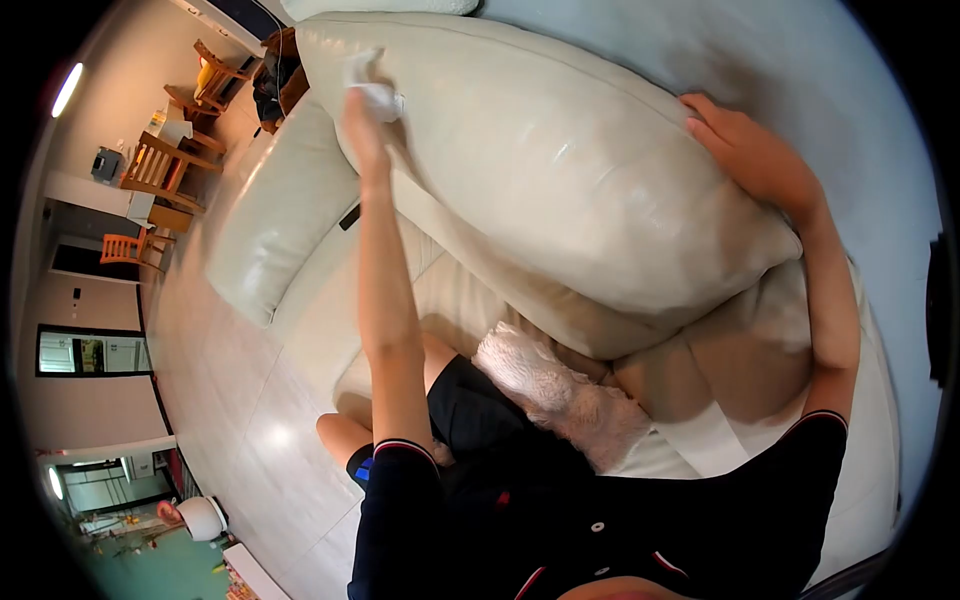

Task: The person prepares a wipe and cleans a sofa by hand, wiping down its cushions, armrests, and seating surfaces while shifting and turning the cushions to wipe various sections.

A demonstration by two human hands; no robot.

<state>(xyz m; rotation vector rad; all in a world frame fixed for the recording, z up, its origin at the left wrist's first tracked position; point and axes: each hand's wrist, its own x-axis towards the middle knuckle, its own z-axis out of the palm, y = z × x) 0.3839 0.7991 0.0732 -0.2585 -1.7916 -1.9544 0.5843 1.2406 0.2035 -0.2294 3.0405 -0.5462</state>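
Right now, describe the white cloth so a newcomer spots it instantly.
Find the cream sofa, then its big cushion. Near that cushion's upper-left end in the picture, the left hand holds the white cloth. It is small and crumpled, unlike the pinkish fluffy fabric lower down.

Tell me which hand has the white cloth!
The left hand has the white cloth. The right hand shows no cloth; it rests at the edge of the big cream cushion.

No legible lettering
Red mark (503, 498) on dark shirt (700, 525), lower centre of frame: too small to read.
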